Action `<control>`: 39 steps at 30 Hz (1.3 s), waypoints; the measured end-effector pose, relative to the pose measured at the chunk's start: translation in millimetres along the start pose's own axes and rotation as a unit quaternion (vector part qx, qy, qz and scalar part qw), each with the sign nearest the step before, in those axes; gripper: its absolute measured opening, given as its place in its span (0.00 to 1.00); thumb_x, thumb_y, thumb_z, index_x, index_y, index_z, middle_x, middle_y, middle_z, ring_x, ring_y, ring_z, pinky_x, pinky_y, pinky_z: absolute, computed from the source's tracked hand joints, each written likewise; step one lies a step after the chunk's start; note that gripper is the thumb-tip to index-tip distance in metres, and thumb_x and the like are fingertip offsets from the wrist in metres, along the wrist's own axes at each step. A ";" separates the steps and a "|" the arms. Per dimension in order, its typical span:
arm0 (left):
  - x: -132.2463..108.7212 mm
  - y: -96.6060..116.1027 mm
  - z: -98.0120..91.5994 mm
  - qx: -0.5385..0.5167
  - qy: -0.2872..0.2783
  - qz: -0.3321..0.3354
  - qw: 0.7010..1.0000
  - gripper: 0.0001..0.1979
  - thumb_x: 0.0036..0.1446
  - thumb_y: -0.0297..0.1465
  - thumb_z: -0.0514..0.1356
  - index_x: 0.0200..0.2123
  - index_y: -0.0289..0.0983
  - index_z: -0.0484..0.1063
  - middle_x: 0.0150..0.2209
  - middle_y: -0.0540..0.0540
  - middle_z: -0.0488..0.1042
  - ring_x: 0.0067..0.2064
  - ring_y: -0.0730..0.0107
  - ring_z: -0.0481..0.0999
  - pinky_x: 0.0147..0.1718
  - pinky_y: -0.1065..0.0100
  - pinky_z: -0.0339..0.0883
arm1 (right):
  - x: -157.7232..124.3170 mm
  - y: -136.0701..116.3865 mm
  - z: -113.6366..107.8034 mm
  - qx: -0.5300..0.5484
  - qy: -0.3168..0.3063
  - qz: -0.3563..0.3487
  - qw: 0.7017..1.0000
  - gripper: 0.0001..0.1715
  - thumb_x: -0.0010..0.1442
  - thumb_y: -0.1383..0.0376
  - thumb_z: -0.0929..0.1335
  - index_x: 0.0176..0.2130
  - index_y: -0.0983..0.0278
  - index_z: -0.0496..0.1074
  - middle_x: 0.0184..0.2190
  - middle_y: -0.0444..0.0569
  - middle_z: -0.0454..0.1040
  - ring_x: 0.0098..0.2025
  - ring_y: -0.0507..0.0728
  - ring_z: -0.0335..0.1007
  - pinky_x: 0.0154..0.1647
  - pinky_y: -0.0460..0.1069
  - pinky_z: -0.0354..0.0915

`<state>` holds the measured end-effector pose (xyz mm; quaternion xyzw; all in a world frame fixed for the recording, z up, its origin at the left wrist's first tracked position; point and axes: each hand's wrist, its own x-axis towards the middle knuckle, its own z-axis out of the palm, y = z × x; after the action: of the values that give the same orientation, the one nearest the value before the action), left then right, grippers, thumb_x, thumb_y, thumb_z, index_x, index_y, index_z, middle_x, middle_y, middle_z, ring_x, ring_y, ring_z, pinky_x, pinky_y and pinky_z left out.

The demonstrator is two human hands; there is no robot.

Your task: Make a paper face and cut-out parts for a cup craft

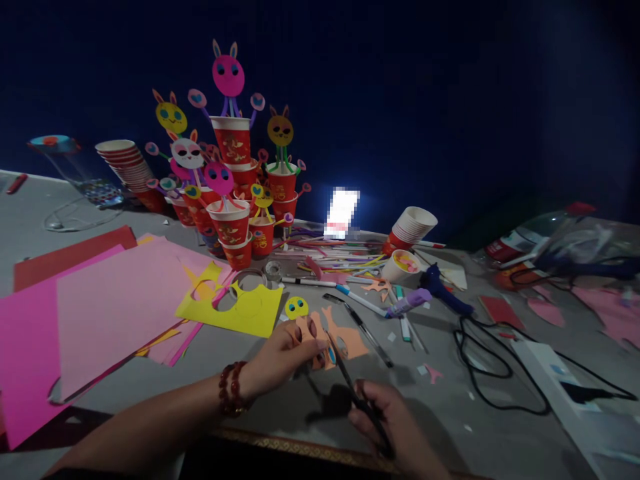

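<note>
My left hand [287,353], with a red bead bracelet at the wrist, pinches a small orange paper piece [320,357] just above the table. My right hand [395,427] grips black scissors [350,383], whose blades point up and left to the edge of that piece. More orange cut-out paper [350,337] lies flat just beyond. A small yellow round face [297,307] rests behind my left hand. A yellow sheet with round holes [253,310] lies to its left.
Pink and red paper sheets [100,300] cover the left side. Stacked red cups with bunny faces [233,193] stand at the back, beside cup stacks [127,163] [413,227]. Pens, straws, a glue gun [443,287] and its black cable [500,380] lie to the right.
</note>
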<state>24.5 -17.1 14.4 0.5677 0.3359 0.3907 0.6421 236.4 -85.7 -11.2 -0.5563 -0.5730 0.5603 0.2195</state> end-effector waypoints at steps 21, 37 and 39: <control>1.2 0.3 -3.1 -0.006 -0.012 0.006 1.000 0.23 0.59 0.43 0.61 0.18 0.36 0.63 0.26 0.47 0.69 0.31 0.71 0.70 0.33 0.70 0.65 | -2.3 -7.8 -11.4 -0.050 -0.011 -0.021 0.998 0.33 0.51 0.40 0.68 0.20 0.60 0.53 0.18 0.37 0.48 0.23 0.49 0.44 0.22 0.45 0.44; -0.7 -8.8 -8.2 0.065 0.007 -0.019 0.998 0.24 0.59 0.46 0.61 0.19 0.35 0.65 0.29 0.49 0.66 0.29 0.75 0.67 0.28 0.74 0.61 | -1.8 -3.1 -13.1 -0.055 -0.025 -0.016 0.998 0.32 0.52 0.42 0.68 0.20 0.60 0.52 0.18 0.37 0.48 0.22 0.49 0.43 0.21 0.45 0.43; -0.9 -6.6 -8.1 0.080 0.010 -0.019 0.997 0.22 0.59 0.44 0.61 0.21 0.35 0.66 0.29 0.49 0.67 0.30 0.74 0.67 0.30 0.74 0.61 | -2.0 -2.5 -13.3 -0.049 -0.030 -0.010 0.998 0.32 0.52 0.43 0.69 0.20 0.60 0.51 0.18 0.36 0.48 0.22 0.48 0.43 0.21 0.45 0.43</control>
<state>17.8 -14.5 6.8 0.6065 0.3833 0.3560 0.5987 247.6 -81.5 -4.6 -0.5433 -0.6122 0.5455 0.1802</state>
